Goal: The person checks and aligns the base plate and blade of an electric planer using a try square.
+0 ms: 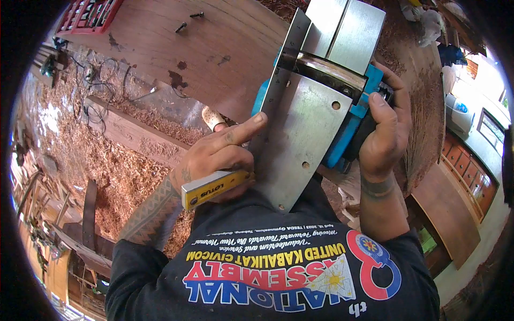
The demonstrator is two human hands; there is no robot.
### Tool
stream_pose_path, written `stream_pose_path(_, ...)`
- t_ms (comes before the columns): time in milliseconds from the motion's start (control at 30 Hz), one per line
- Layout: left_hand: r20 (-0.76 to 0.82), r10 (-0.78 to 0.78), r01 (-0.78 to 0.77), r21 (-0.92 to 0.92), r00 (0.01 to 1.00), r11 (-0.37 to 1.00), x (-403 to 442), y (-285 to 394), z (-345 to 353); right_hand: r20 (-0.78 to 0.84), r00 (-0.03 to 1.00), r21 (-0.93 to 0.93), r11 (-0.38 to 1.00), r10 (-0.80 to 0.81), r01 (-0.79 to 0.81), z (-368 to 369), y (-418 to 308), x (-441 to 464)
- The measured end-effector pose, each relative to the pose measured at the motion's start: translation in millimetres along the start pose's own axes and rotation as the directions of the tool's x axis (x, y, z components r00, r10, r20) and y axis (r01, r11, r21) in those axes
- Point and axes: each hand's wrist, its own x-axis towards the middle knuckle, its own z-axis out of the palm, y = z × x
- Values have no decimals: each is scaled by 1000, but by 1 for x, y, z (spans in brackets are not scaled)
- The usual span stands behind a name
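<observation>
An electric planer (300, 123) with a blue body is turned sole up in front of my chest, its cutter drum (331, 71) showing between the two metal plates. My right hand (386, 125) grips the planer's side, thumb on the blue housing and fingers mostly hidden behind it. In my left hand (222, 152) is a try square (211, 190) with a yellow handle marked LOTUS. Its steel blade (292, 40) appears to stand on edge lengthwise along the left side of the sole, crossing the drum. My left index finger points along the blade's near end.
A broad wooden board (139, 37) lies beyond, with two dark bolts (188, 22) and a red crate (88, 16) on it. Wood shavings (123, 187) cover the floor around a long timber beam (136, 131). Cables (96, 112) lie at the left.
</observation>
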Motion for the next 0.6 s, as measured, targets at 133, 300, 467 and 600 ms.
stream_pose_path(133, -3, -21, 21, -51, 1000, 998, -2, -3, 2, 16, 1000, -74, 997, -16, 17, -2, 1, 0)
stream_pose_path(300, -144, -18, -30, -322, 989, 946, -17, -21, 26, 5, 997, -154, 985, -76, 76, -2, -1, 2)
stream_pose_path(467, -328, -58, -73, -374, 943, 925, -21, -24, 33, -11, 996, -191, 978, -83, 80, 0, -4, 4)
stream_pose_path(600, -198, -24, -19, -210, 980, 977, -32, -7, 11, -24, 999, -96, 994, -46, 44, 0, 0, 5)
